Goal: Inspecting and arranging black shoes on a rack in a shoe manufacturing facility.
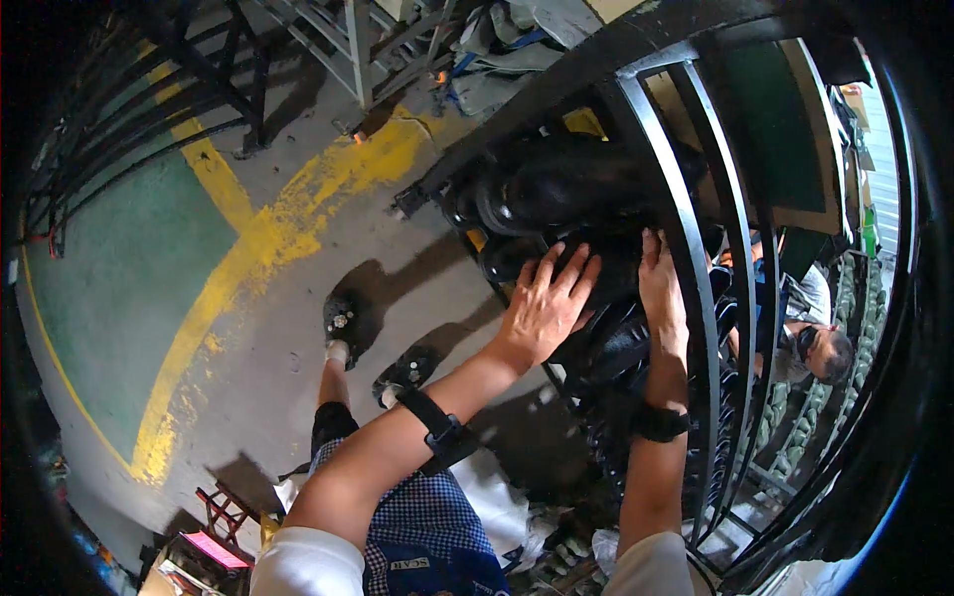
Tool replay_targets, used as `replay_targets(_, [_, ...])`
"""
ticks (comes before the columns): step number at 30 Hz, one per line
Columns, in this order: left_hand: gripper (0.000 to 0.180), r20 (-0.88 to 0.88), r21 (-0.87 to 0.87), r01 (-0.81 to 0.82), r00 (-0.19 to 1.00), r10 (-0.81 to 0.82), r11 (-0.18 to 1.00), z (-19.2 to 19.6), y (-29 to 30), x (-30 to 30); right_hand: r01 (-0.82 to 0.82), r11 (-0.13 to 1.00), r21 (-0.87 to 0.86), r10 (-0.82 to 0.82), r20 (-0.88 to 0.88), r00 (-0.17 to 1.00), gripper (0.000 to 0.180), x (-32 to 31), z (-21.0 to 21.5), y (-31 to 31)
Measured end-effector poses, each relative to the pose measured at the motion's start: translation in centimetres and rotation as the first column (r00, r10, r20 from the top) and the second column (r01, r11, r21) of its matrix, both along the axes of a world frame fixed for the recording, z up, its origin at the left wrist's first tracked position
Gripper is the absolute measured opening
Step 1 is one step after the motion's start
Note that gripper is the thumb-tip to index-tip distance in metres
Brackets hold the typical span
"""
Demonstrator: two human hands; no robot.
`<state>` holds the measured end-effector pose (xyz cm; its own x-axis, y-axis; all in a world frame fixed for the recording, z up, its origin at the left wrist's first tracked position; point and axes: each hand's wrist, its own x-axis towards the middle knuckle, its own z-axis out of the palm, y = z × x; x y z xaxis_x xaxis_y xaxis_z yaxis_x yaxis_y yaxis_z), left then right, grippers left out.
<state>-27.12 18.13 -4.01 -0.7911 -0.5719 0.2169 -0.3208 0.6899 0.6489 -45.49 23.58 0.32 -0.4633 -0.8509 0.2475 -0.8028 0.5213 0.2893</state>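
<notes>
Shiny black boot-like items point(576, 184) lie stacked in a dark metal rack point(671, 169); their exact kind is hard to make out in the dark. My left hand point(542, 310) rests on one of the black items, fingers spread and stretched out. Beside the rack's upright bars, my right hand point(662, 288) reaches in with its fingers extended against the black pile. Neither hand is wrapped round anything. More black pieces point(611, 343) show below and between my hands, partly covered by my forearms.
Beyond the bars, another person point(820, 348) is near rows of grey-green shoe-shaped pieces point(790, 437). Metal frames point(358, 60) stand at the far side. Yellow lines point(258, 248) mark the grey and green floor. A box point(194, 566) sits at the lower left.
</notes>
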Motion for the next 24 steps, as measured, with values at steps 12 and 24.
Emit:
replay_targets(12, [0.065,0.006,0.064,0.014,1.000,-0.015,0.998,0.2,-0.8,-0.2,0.003,0.892,-0.452,0.000,0.006,1.000,0.032,0.1,1.6,0.1])
replay_targets(24, [0.089,-0.172,0.023,-0.185,0.967,0.186,0.983,0.9,-10.1,-1.1,0.351,0.931,-0.102,-0.282,0.411,0.867,0.054,4.5,1.2,-4.9])
